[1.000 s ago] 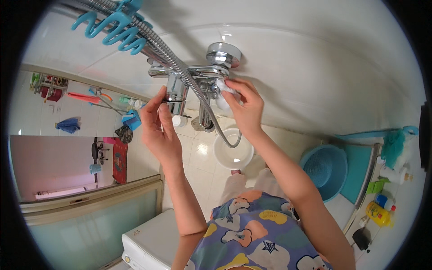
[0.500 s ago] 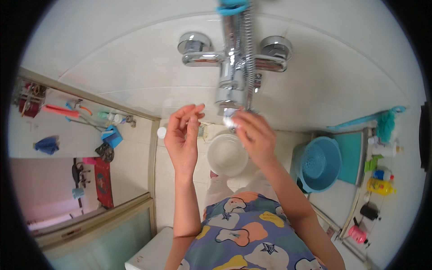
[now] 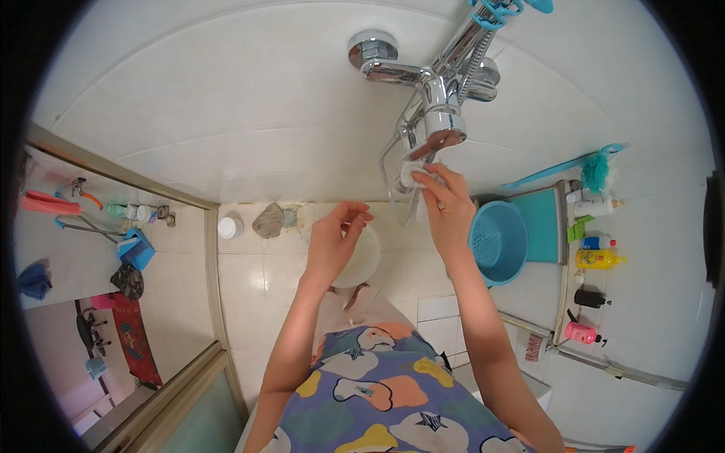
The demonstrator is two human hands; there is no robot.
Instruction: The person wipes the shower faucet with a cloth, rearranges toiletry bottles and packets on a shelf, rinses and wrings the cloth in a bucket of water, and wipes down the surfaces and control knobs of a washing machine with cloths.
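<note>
A chrome mixer tap (image 3: pixel 444 113) juts from the white tiled wall, a shower hose alongside it. My right hand (image 3: pixel 451 215) pinches a small white piece of sponge or cloth (image 3: pixel 412 174) against the lower part of the tap, just under its round handle. To the left my left hand (image 3: pixel 334 243) hovers with loosely curled fingers, thumb apart, and nothing seen in it. Beneath that hand, on the floor, stands a pale round bucket (image 3: pixel 365 257), partly covered by the hand.
A blue basin (image 3: pixel 499 241) stands on the right, near several bottles, among them a yellow one (image 3: pixel 596 259). On the floor at left lie a white-lidded jar (image 3: pixel 229 227) and a greyish cloth (image 3: pixel 268 222). A door frame (image 3: pixel 214 279) edges the left side.
The view has shifted, so the tap now appears farther right and at a slant. My right hand stays at the tap with the white piece; my left hand sits lower, its fingers more curled.
</note>
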